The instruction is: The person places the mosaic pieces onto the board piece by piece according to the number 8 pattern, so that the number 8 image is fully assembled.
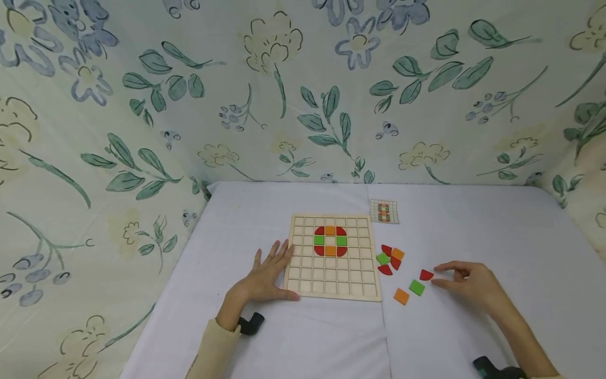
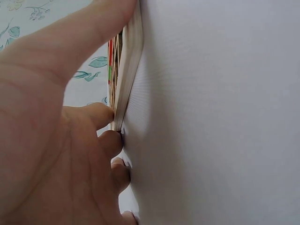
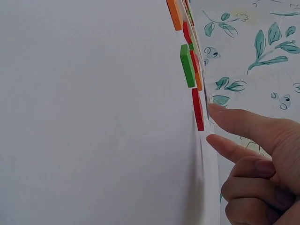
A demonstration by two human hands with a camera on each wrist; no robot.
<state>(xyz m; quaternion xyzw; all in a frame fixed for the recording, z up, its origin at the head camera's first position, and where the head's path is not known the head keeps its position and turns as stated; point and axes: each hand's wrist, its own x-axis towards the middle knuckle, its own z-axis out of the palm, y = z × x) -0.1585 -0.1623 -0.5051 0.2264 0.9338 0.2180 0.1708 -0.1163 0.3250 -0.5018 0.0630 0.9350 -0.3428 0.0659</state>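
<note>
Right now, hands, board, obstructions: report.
Left hand touching wooden board. Right hand just short of loose red piece, holding nothing. Other loose pieces between it and board.

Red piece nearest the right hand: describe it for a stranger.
On the white table, find the wooden grid board. Right of it, the right hand nearly touches the red piece, a rounded wedge beside a green square. Of the loose reds, it lies farthest from the board.

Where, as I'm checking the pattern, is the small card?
In the head view, the card lies right of centre, by the far right corner of the wooden board, beyond the loose pieces.
</note>
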